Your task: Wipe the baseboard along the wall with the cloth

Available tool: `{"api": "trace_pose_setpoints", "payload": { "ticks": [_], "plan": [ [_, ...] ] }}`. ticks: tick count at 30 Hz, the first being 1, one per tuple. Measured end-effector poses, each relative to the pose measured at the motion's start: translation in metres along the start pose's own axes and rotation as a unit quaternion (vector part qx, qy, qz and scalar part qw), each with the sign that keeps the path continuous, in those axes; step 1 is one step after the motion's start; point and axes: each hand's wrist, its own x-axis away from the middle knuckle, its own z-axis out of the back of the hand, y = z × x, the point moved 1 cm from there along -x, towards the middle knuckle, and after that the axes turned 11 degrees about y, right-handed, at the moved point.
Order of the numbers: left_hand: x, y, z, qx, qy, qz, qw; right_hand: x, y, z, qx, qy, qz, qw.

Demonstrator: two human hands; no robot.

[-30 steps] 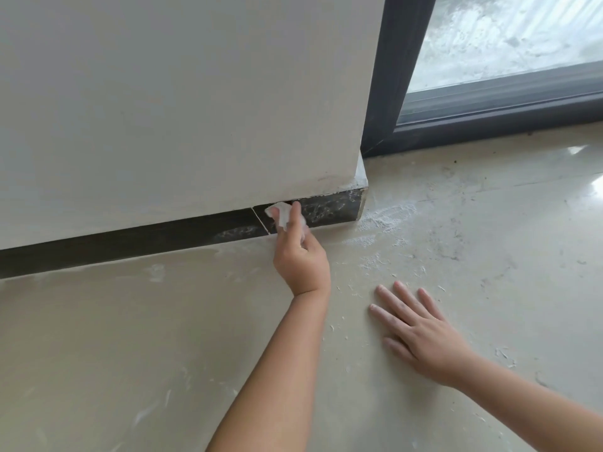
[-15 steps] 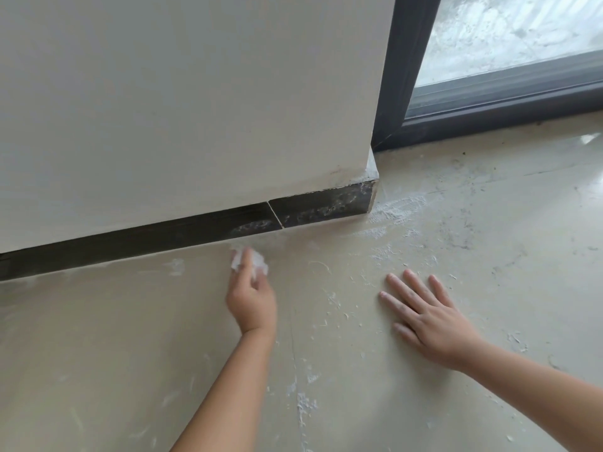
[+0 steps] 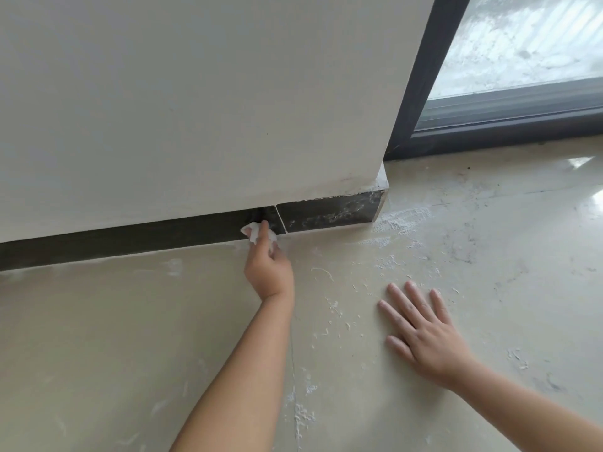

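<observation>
Two bare hands, one small crumpled white cloth [image 3: 259,235], and two lengths of dark glossy stone baseboard [image 3: 137,237] meeting at a thin pale joint. The left hand [image 3: 268,268] grasps the cloth and presses it against the baseboard just left of that joint. The right hand [image 3: 421,332] lies flat, fingers spread, on the smooth beige floor [image 3: 98,353], which is streaked with white dust. Above rises a matte off-white wall [image 3: 195,93]; beside it stands a dark-framed glass door [image 3: 421,76].

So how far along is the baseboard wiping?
Done: the baseboard left of the joint looks clean. In hand: the left hand presses the cloth by the joint; the right hand rests on the floor. Left: the dusty end piece.
</observation>
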Motion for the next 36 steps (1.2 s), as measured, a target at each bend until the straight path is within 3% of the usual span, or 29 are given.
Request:
{"api": "trace_pose_setpoints", "payload": {
  "ticks": [3, 7, 8, 15, 18, 24, 28, 33, 36],
  "plan": [
    [0.027, 0.014, -0.017, -0.002, -0.053, -0.031, 0.998, 0.000, 0.001, 0.000, -0.001, 0.003, 0.006, 1.000],
    [0.054, 0.031, -0.027, 0.013, -0.175, -0.197, 0.964, 0.001, 0.001, 0.001, -0.001, -0.004, 0.005, 1.000],
    [0.056, 0.031, -0.027, 0.023, -0.178, -0.202, 0.963, 0.001, 0.002, 0.000, -0.003, -0.002, 0.005, 1.000],
    [0.020, -0.012, 0.033, -0.030, -0.055, -0.017, 0.998, 0.001, 0.004, -0.003, 0.002, -0.009, 0.008, 1.000],
    [-0.015, -0.022, 0.048, -0.049, 0.012, 0.041, 0.998, 0.001, 0.003, -0.003, 0.003, -0.012, 0.002, 1.000],
    [-0.046, -0.012, 0.028, 0.020, 0.062, 0.123, 0.990, 0.002, 0.001, -0.003, -0.002, 0.000, 0.006, 1.000],
    [-0.002, 0.008, 0.004, 0.015, 0.020, 0.089, 0.996, 0.000, 0.001, -0.002, -0.004, -0.012, 0.004, 1.000],
    [0.062, 0.052, -0.024, 0.044, -0.115, -0.066, 0.990, 0.002, 0.014, 0.001, -0.021, -0.030, 0.045, 0.998],
    [0.073, 0.065, -0.020, 0.057, -0.089, -0.056, 0.993, 0.004, 0.036, 0.010, -0.019, -0.036, 0.029, 0.999]
  ]
}}
